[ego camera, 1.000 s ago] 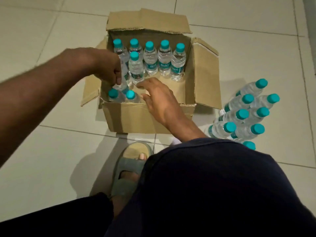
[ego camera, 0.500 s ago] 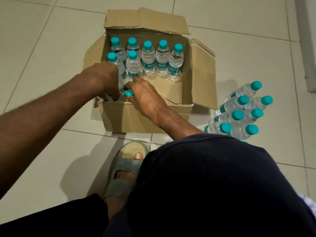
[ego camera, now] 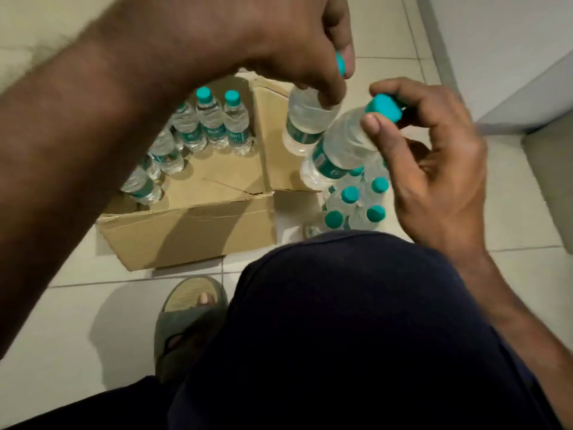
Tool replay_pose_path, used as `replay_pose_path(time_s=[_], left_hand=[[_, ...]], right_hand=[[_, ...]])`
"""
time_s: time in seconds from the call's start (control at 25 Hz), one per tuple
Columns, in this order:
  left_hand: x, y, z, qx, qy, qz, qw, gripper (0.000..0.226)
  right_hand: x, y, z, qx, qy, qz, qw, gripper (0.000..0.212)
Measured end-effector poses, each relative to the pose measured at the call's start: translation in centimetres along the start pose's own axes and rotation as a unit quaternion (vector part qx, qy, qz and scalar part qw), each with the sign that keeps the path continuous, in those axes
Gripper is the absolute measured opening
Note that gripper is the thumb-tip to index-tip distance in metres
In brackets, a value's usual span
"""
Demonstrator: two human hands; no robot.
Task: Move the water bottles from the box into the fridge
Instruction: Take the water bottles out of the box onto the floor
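L hand (ego camera: pixel 279 48) round upper bottle (ego camera: pixel 305 125), R hand (ego camera: pixel 434 169) round lower bottle (ego camera: pixel 341 150), above box flap (ego camera: pixel 273 169)

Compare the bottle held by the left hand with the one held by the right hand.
The left hand's bottle has its cap mostly hidden under the left hand; the right hand's bottle shows its teal cap, pinched by the right hand. The left hand's bottle appears against the box flap; the right hand's bottle appears over the bottles on the floor. Both are clear, teal-labelled, tilted and held by the top.
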State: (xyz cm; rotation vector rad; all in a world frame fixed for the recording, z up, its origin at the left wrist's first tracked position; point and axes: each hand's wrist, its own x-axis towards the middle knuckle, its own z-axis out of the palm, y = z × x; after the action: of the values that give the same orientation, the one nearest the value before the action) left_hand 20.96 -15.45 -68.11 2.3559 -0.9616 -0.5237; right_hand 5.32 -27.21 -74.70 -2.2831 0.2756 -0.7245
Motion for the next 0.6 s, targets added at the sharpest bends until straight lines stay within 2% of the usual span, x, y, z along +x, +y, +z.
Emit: replay_pose_path(time_s=[0.16, 0.28, 0.44, 0.6], left_hand=[[3.8, 5.9, 6.3, 0.017, 0.034, 0.103, 0.994, 0.028], [6.9, 9.0, 11.5, 0.03, -0.014, 0.155, 0.987, 0.024], [9.9, 9.6, 16.7, 0.094, -0.103, 0.19, 0.972, 0.027], [11.7, 7.9, 21.3, 0.166, -0.131, 0.204, 0.956, 0.028]], right_hand=[[-1.9, 4.5, -6.5, -0.07, 0.056, 0.095, 0.991, 0.03], [-4.6, 8.4, -7.7, -0.081, 0.079, 0.17, 0.979, 0.031], [-7.6, 13.2, -5.8, -0.064, 0.149, 0.251, 0.954, 0.029], [-8.6, 15.8, -1.9, -0.03, 0.179, 0.296, 0.938, 0.026]])
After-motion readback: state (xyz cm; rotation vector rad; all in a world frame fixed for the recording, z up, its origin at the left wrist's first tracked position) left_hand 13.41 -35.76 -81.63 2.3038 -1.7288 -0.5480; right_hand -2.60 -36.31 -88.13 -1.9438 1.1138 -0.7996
